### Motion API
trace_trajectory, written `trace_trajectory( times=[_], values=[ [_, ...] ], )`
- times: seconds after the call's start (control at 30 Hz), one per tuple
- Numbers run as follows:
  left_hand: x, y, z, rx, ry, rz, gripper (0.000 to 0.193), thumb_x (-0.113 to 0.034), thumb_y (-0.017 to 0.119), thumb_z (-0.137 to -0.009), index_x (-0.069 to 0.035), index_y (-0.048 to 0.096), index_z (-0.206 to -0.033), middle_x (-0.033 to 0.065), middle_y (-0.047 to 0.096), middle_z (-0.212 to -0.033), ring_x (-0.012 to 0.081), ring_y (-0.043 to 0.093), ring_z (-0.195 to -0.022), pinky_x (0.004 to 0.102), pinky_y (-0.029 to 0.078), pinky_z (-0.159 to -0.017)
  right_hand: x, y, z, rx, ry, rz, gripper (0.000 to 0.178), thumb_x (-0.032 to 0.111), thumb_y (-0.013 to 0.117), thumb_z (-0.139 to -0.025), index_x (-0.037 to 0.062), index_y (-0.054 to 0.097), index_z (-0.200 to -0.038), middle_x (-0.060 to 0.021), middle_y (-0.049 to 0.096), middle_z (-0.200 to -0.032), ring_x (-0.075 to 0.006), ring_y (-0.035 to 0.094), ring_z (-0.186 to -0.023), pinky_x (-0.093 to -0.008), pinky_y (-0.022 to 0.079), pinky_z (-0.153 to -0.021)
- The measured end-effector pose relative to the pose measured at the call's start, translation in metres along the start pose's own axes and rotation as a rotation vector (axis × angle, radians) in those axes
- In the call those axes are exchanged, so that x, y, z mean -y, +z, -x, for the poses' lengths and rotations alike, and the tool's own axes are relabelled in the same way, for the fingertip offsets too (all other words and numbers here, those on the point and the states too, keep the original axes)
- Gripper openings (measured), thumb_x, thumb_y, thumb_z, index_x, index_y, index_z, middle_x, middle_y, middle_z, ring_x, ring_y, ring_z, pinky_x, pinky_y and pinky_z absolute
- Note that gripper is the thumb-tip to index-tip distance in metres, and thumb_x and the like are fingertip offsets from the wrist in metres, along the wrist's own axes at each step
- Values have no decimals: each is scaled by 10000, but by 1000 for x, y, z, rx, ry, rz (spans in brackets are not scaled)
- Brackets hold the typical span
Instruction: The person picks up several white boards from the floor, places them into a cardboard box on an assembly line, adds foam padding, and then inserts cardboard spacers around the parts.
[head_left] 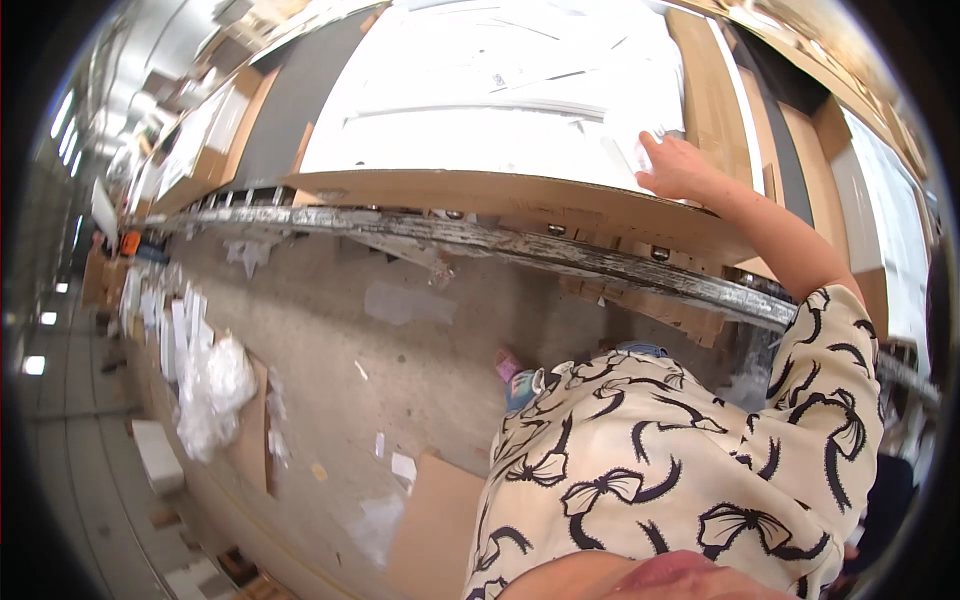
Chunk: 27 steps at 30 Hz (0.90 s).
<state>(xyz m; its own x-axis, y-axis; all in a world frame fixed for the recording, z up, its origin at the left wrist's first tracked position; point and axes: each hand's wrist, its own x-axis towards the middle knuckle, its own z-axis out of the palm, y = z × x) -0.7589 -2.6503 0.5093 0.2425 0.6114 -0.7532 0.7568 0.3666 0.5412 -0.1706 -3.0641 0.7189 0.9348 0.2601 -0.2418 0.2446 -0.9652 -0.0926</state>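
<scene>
My right hand [677, 168] reaches into the near right corner of a big open cardboard box [440, 186]. Its thumb and forefinger curl round a bunched piece of white plastic film [632, 150]; strong glare blurs where they meet. Inside the box lie flat white panels [450, 138], overexposed, with thin slits and dark edges between some of them. A brown cardboard strip [712, 90] lines the right side, just beyond my hand. My left hand does not show.
The box rests on a metal roller conveyor [480, 238] running left to right. Other boxes [205, 125] with white contents stand along it. Below, the concrete floor [330, 310] bears scraps, a heap of clear plastic [215, 390] and a flat cardboard sheet [440, 525].
</scene>
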Motion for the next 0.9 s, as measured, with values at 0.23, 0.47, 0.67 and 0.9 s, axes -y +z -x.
trace_trajectory(
  times=[0.23,0.47,0.67,0.9],
  values=[
    [-128,-71,-101,172,73,-112,477,-231,714,-705,-28,573,-1112,139,635,-976,227,624,-904,359,490,-818,-3,22,-4,33,213,77,490,239,593,-745,-98,438,-1065,-260,609,-818,-406,587,-817,-460,465,-737],
    [-174,-102,-142,273,66,-123,503,-204,723,-682,-26,560,-1124,137,631,-990,229,621,-914,360,487,-828,-16,42,-1,-203,203,451,499,388,573,-793,-72,555,-986,-272,595,-900,-400,574,-853,-434,471,-768],
    [-155,-88,-114,314,-11,4,528,-181,731,-662,-25,550,-1134,136,628,-1002,231,618,-922,361,485,-836,-9,-8,-27,333,339,178,551,464,625,-781,-54,597,-968,-221,645,-878,-349,617,-825,-402,488,-712],
    [-114,-57,-8,414,-131,320,560,-154,740,-640,-24,537,-1145,134,624,-1015,233,615,-932,362,482,-845,100,-27,-52,-278,-272,-325,298,188,629,-825,-31,603,-1025,-172,628,-951,-251,599,-731,-327,476,-674]
  ],
)
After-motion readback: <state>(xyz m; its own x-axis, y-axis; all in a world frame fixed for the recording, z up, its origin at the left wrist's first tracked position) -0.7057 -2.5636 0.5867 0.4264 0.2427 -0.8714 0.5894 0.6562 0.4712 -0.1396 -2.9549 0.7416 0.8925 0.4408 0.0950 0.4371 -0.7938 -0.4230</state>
